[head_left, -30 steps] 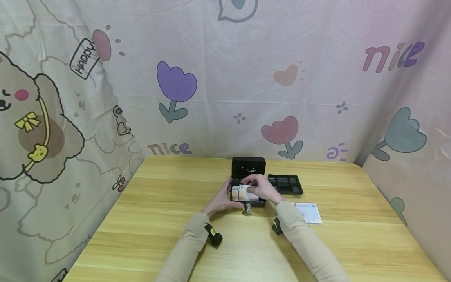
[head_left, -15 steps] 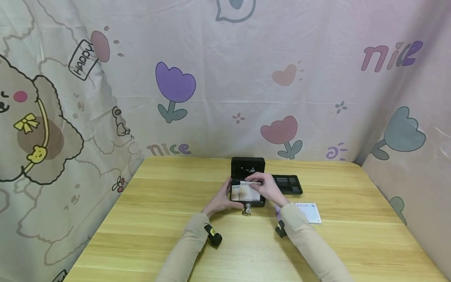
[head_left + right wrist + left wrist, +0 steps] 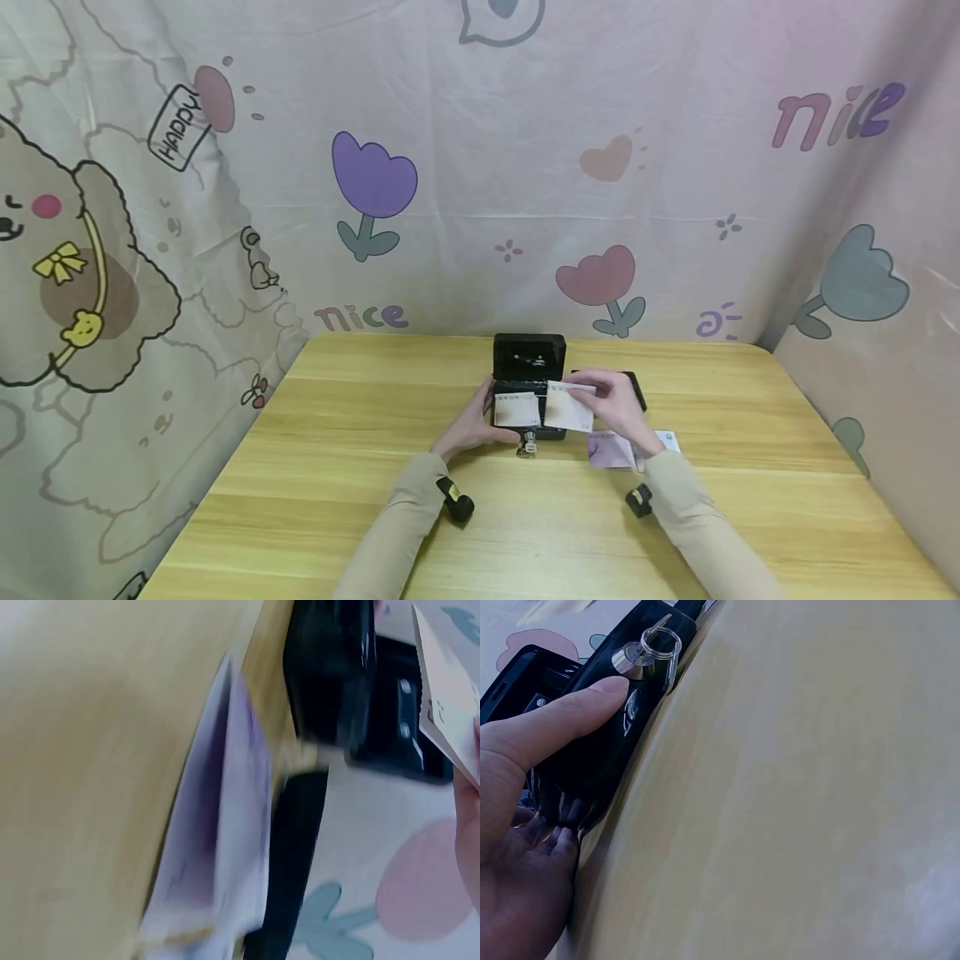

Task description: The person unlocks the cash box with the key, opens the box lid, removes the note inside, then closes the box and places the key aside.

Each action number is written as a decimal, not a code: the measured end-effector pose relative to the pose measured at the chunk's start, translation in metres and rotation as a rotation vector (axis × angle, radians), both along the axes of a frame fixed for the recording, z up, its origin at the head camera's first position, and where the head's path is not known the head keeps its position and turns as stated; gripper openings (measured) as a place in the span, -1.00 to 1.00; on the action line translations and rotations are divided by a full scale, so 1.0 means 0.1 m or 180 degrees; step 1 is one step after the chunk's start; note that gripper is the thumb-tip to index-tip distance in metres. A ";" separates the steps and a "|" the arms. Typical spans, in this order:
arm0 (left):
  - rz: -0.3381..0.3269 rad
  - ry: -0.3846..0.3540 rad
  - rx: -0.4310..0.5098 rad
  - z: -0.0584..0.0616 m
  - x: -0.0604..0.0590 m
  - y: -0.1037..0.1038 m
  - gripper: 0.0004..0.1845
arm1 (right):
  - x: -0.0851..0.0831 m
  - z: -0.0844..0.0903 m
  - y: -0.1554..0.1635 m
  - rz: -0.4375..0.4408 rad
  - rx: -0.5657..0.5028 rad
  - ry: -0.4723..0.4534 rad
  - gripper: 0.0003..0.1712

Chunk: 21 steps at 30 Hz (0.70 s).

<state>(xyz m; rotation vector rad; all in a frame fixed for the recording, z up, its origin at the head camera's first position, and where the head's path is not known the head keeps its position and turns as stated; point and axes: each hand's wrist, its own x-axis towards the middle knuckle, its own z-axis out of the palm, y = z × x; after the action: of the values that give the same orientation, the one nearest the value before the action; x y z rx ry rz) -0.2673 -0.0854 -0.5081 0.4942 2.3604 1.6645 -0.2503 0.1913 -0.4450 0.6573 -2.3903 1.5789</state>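
Right hand (image 3: 618, 404): pinched a banknote (image 3: 567, 406) just right of the box.
Left hand (image 3: 474, 422): gripped the black cash box (image 3: 528, 367), thumb along its near wall.

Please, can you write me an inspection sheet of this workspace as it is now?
Surface: wooden table, light grain.
Job's things: black cash box, lid up, key in its front lock; banknote held beside it.
Clutter: black tray behind the right hand; purple notes and a card on the table.
Hands: left hand grips the box; right hand pinches the banknote.
Cables: nothing seen.
Surroundings: cartoon-printed cloth behind.
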 end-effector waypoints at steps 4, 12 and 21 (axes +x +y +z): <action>-0.0019 -0.0008 0.0014 -0.01 0.00 -0.01 0.38 | 0.05 -0.06 0.29 0.0009 0.0071 -0.0005 -0.75; -0.0013 -0.0021 -0.0046 0.01 0.00 -0.01 0.39 | 0.24 -0.06 0.87 -0.0111 0.0309 -0.0402 -0.70; -0.0011 -0.0035 -0.0113 0.02 0.01 -0.01 0.38 | 0.29 -0.12 1.29 -0.0284 0.0358 -0.0353 -0.67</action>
<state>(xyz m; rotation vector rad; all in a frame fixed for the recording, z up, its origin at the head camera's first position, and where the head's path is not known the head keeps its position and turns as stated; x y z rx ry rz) -0.2665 -0.0863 -0.5064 0.4811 2.3754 1.6167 -0.2210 0.3199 -0.4572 0.4871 -2.5656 1.4909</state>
